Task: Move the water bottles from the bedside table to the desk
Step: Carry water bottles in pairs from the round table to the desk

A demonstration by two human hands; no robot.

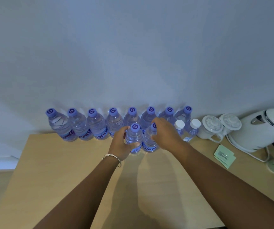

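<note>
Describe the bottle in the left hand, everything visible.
The bottle is clear ribbed plastic, seemingly full of water, with a purple cap bearing a swirl logo and a blue label low on its body. It stands upright on the wooden desk, in front of the back row. The left hand grips its side; another bottle stands close on its right.

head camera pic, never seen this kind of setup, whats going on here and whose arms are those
There is no machine here. A person wears a camera on the head, looking down at their own arms. The left hand grips one purple-capped water bottle, and the right hand grips a second bottle beside it. Both bottles stand on a light wooden desk. Behind them a row of eight similar bottles lines the wall. To the right are two small white-capped bottles, two lidded cups, a white kettle and paper sachets.
</note>
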